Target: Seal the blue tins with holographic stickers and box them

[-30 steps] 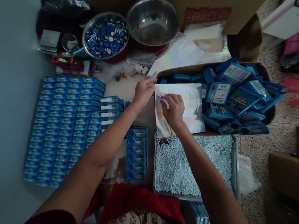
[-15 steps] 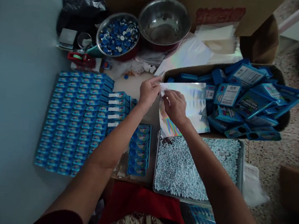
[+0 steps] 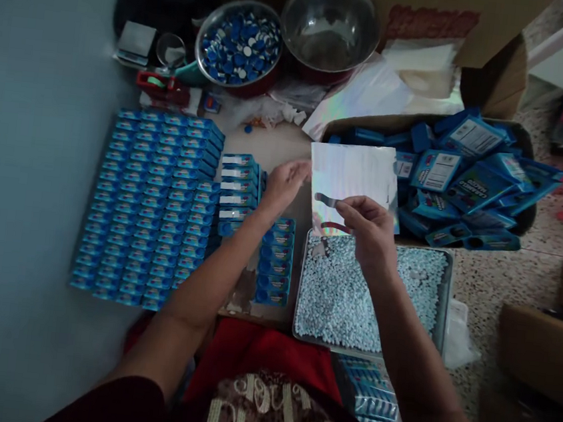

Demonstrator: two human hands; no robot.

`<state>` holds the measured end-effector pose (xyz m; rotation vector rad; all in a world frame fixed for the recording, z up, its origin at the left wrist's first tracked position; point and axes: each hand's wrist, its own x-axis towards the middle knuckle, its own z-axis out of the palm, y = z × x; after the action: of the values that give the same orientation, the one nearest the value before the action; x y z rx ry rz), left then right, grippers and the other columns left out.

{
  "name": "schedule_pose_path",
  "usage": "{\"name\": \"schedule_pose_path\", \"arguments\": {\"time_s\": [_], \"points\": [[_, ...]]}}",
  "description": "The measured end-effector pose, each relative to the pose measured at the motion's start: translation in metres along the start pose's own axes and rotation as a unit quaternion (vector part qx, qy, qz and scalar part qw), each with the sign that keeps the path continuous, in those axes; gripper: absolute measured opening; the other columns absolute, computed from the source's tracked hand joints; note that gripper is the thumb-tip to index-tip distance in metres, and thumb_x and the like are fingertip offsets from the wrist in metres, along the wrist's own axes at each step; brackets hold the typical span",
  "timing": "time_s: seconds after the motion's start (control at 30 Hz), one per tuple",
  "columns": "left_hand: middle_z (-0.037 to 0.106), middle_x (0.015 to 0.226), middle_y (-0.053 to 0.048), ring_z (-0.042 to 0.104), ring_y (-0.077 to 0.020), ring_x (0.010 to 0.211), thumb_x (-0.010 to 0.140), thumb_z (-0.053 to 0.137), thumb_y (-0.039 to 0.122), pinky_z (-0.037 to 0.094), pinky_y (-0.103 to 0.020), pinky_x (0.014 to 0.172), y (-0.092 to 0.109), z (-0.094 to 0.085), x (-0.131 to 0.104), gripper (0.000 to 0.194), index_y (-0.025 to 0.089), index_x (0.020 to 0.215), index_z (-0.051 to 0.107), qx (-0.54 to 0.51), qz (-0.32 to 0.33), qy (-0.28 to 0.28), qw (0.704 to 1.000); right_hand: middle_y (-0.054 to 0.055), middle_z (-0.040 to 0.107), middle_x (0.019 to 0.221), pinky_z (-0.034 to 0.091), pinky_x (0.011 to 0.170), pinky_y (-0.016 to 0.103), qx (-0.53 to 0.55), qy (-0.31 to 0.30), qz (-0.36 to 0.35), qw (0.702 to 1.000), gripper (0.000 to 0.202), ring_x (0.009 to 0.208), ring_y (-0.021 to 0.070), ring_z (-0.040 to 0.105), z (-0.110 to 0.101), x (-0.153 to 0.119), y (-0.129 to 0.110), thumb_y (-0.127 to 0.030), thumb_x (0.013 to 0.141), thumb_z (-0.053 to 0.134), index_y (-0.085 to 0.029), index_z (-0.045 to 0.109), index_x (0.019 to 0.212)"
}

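Note:
My right hand (image 3: 372, 231) pinches one end of a small strip sticker (image 3: 325, 200), dark and shiny, over a silvery holographic sheet (image 3: 360, 172). A reddish dark band lies across the lower part of that sheet. My left hand (image 3: 287, 183) is at the sheet's left edge, fingers stretched out and slightly blurred; whether they touch the edge I cannot tell. Beside my left wrist stand small blue boxes with white strips (image 3: 236, 186). Below it, more blue boxes (image 3: 274, 264) form a short column.
Stacked blue boxes (image 3: 145, 210) fill the left side. A metal tray (image 3: 447, 302) holds pale blue pellets, near a carton of blue packets (image 3: 480, 185). Behind are a bowl of blue and white discs (image 3: 238, 49), a metal bowl (image 3: 331, 28) and a red tape dispenser (image 3: 161, 87).
My hands have moved apart. The right has come down and right from the sheet's upper left corner with the strip sticker in its pinch. The camera view has shifted slightly.

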<state>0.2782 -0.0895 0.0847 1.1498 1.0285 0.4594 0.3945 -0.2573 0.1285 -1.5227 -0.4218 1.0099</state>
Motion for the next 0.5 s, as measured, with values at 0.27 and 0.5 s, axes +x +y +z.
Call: {"name": "schedule_pose_path", "arguments": {"time_s": [0.27,0.5], "points": [[0.078,0.089,-0.006,0.076,-0.0175,0.081,0.074,0.095,0.044,0.063,-0.034,0.083,-0.045,0.003,-0.108,0.035,0.021,0.091,0.075,-0.242,-0.138,-0.064,0.958,-0.007,0.05,0.058,0.062,0.061,0.034,0.059,-0.02,0.136,0.989,0.028,0.051,0.009,0.041,-0.003,-0.045,0.003,-0.043,0.069,0.092,-0.025,0.073,0.077],[0.076,0.08,-0.004,0.076,-0.0195,0.077,0.07,0.095,0.045,0.062,-0.033,0.075,-0.034,-0.06,-0.166,0.033,0.022,0.081,0.074,-0.163,-0.12,0.06,0.977,-0.005,0.053,0.053,0.054,0.049,0.03,-0.023,0.018,0.162,0.986,0.036,0.048,0.0095,0.041,0.076,-0.081,0.014,-0.05,0.056,0.093,-0.022,0.071,0.062]]}}
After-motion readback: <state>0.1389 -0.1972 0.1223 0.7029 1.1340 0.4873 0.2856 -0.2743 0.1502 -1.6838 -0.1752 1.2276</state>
